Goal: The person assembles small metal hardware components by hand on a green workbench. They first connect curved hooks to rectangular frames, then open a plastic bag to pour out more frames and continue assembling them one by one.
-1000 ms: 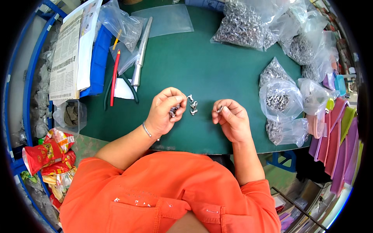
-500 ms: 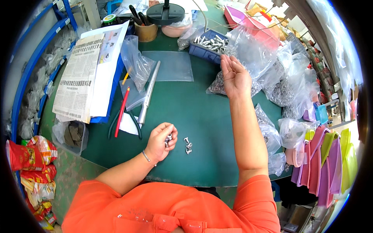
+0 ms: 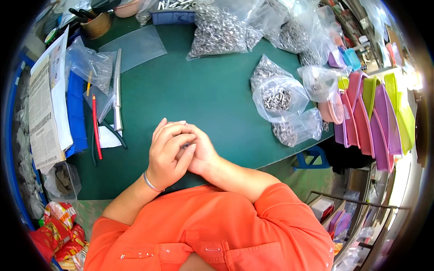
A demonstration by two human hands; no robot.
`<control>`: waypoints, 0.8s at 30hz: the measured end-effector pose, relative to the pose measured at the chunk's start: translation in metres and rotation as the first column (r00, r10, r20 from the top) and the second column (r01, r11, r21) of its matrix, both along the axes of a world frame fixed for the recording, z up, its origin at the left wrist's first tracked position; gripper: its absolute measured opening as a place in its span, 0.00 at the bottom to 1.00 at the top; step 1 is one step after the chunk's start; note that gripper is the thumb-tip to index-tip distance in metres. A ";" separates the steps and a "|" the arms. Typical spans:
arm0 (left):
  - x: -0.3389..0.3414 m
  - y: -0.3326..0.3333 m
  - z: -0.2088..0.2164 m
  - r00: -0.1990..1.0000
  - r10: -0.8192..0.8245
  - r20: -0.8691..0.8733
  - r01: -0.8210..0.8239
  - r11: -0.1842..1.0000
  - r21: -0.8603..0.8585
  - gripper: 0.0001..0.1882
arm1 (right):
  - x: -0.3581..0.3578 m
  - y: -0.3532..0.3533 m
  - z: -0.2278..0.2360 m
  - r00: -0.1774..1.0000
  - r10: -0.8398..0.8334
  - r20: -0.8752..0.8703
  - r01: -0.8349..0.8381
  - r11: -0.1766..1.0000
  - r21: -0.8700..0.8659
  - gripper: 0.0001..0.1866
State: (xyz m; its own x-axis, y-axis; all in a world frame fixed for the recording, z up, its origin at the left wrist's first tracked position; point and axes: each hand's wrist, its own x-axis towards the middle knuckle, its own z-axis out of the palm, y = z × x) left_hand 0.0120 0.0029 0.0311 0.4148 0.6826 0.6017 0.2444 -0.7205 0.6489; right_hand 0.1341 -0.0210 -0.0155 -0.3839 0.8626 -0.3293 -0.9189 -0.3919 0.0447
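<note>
My left hand (image 3: 163,156), a silver bracelet (image 3: 151,183) at its wrist, lies across my right hand (image 3: 203,149) above the near part of a green table (image 3: 190,90). The left fingers (image 3: 175,132) are bent and only slightly spread over the right palm, thumb apart from them; the right fingers are mostly hidden underneath. A small grey thing (image 3: 185,145) shows in the gap between my hands; whether any fingers pinch it, I cannot tell. To the left of my fingers lie a red pencil (image 3: 95,122), dark green tool handles (image 3: 119,139) beside a white paper (image 3: 108,136), and a tapered metal rod (image 3: 117,95). Well beyond my fingertips, a large clear bag (image 3: 217,38) of small metal parts sits next to a blue tray (image 3: 174,18). Well to the right of my fingers, more bags (image 3: 277,99) of metal parts lie near colourful plastic trays (image 3: 359,119).
</note>
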 end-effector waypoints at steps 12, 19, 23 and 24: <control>-0.014 0.005 -0.014 0.994 0.056 0.091 -0.007 0.888 -0.460 0.06 | 0.242 0.013 0.019 -0.824 -0.220 0.522 0.118 0.835 0.537 0.14; -0.022 0.002 -0.026 0.935 0.059 -0.351 -0.179 0.930 -0.321 0.23 | 0.103 -0.007 0.029 -0.669 -0.680 0.299 -0.603 0.732 0.316 0.14; -0.006 0.009 -0.029 0.924 0.057 -0.379 -0.132 0.975 -0.176 0.21 | 0.088 -0.012 0.017 -0.640 -0.590 0.493 -0.580 0.791 0.193 0.13; -0.004 0.012 -0.032 0.929 0.054 -0.366 -0.122 0.979 -0.166 0.19 | 0.088 -0.013 0.016 -0.630 -0.559 0.540 -0.559 0.808 0.185 0.13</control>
State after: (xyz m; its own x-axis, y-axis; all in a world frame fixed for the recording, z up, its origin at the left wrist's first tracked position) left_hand 0.0082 0.0153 -0.0006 0.5122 0.8100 0.2856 0.5416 -0.5627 0.6246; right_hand 0.2221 -0.0339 0.0007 -0.0628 0.9728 0.2228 0.7737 0.1885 -0.6049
